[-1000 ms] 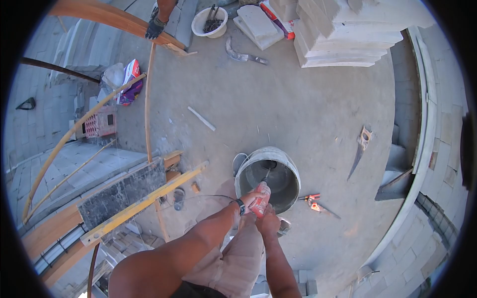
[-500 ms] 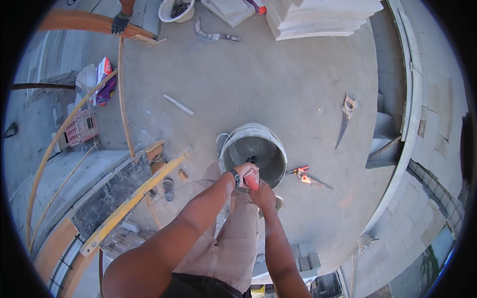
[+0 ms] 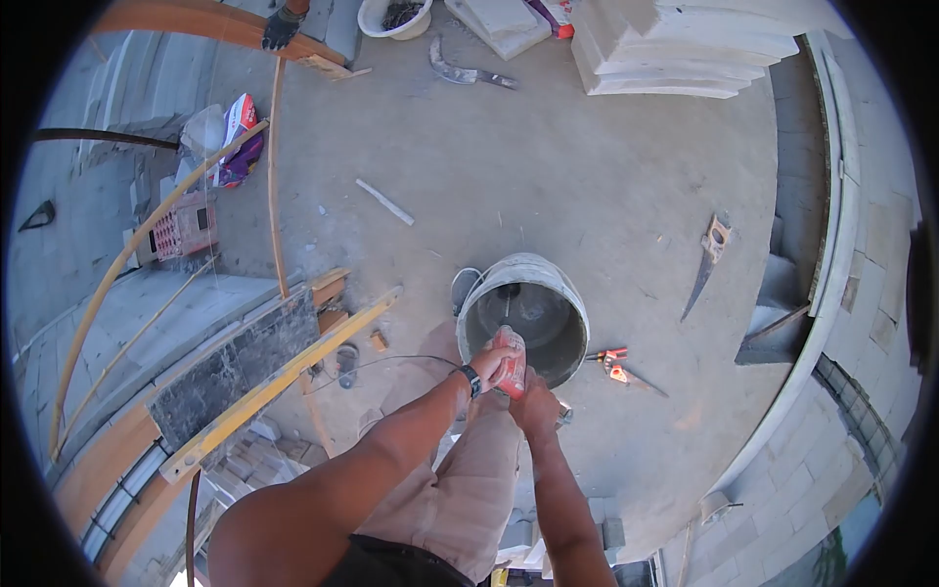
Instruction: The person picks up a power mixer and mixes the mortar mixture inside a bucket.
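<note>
Bare concrete floor (image 3: 587, 186) fills the scene, dusty and sunlit, ringed by pale block walls on a building site. Near the middle stands a grey bucket (image 3: 567, 298), its inside coated with grey mix. Both hands meet just at the bucket's near rim. The left hand (image 3: 486, 370), a dark band on its wrist, and the right hand (image 3: 533, 403) each have a closed grip on a red and white power mixer (image 3: 509, 360); the left wraps its upper side and the right holds from below. The tool's body lies right between the two grips, and its thin shaft runs away from them, down into the bucket, where the dark paddle end shows near the far wall. Markings on the tool are too small to read.

Just right of the bucket an orange-handled tool (image 3: 616, 367) lies on the floor, and farther right a handsaw (image 3: 706, 264). A yellow level (image 3: 284, 386) rests across a dark slab to the left. Farther left is a printed bag (image 3: 240, 142) whose lettering cannot be made out. At the top edge are stacked white blocks (image 3: 685, 49), a white tub (image 3: 396, 18) and another person's gloved hand (image 3: 282, 27) on a curved timber.
</note>
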